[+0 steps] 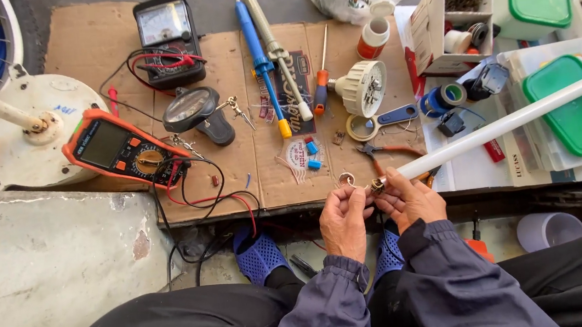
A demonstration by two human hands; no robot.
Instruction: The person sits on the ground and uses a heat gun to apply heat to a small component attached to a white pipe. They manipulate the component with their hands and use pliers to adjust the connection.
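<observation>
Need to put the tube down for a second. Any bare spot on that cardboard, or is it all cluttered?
Bare cardboard left of the black analog meter, and a patch between the orange multimeter leads and the blue capacitors. Crowded right of the pliers.

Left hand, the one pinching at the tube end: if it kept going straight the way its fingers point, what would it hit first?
The left hand points up and slightly right. It would probably first meet the metal end of the white tube, held by the right hand, then the orange-handled pliers; depth is unclear.
</observation>
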